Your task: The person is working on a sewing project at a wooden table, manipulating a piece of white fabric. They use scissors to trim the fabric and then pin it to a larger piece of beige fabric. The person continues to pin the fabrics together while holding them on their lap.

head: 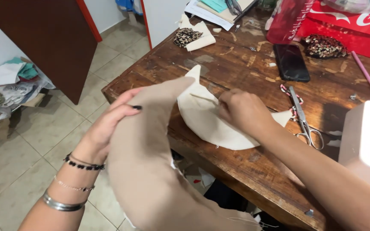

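Observation:
My left hand (pixel 108 124) holds up a large beige piece of fabric (pixel 150 162) in front of me, off the table's near corner. Its fingers press against the cloth's left edge. My right hand (pixel 243 111) rests on a cream crescent-shaped fabric piece (pixel 206 122) that lies on the wooden table (pixel 236 64). The fingers are pinched at its upper edge, where a thin pale stick or pin shows. The two cloths meet between my hands.
Scissors (pixel 305 124) lie to the right of my right hand, a black phone (pixel 291 63) beyond them. A leopard-print fabric piece (pixel 186 37), a red box (pixel 356 25), a pink stick (pixel 368 77) and papers sit farther back. Clothes are piled on the tiled floor at left.

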